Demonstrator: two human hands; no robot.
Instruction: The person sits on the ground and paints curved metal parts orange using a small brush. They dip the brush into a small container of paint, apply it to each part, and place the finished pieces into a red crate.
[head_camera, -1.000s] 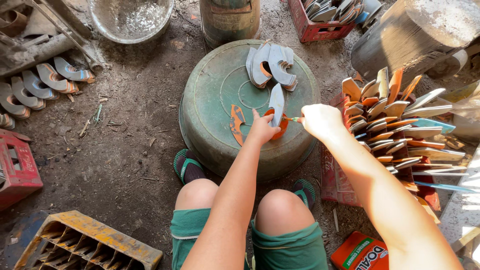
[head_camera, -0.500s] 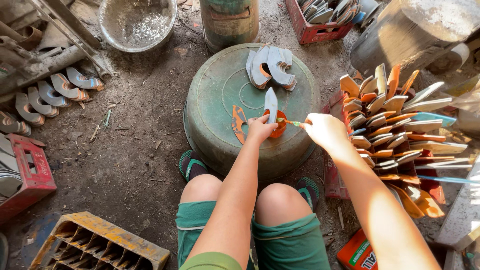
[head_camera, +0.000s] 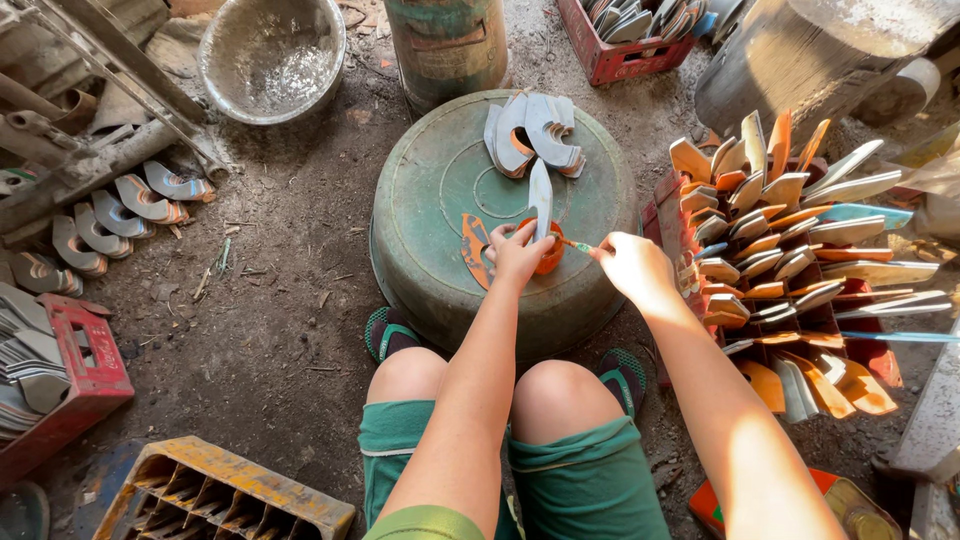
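I sit before an upturned green basin (head_camera: 440, 190). My left hand (head_camera: 518, 250) holds a grey metal blade piece (head_camera: 540, 198) upright over a small orange paint pot (head_camera: 549, 255) on the basin. My right hand (head_camera: 632, 266) grips a thin green-tipped brush (head_camera: 577, 245), its tip pointing at the pot. A small stack of grey curved blades with orange patches (head_camera: 530, 130) lies at the basin's far side. One orange-painted blade (head_camera: 473, 247) rests flat just left of my left hand.
A red crate (head_camera: 772, 260) on the right bristles with several orange-painted blades. More blades line the ground at left (head_camera: 110, 215). A metal bowl (head_camera: 270, 55), a green cylinder (head_camera: 447, 45), a red crate at left (head_camera: 85, 365) and a yellow crate (head_camera: 225, 495) surround me.
The view has shifted slightly. My right hand with the brush has moved a little closer to the pot; my left hand keeps the blade upright.
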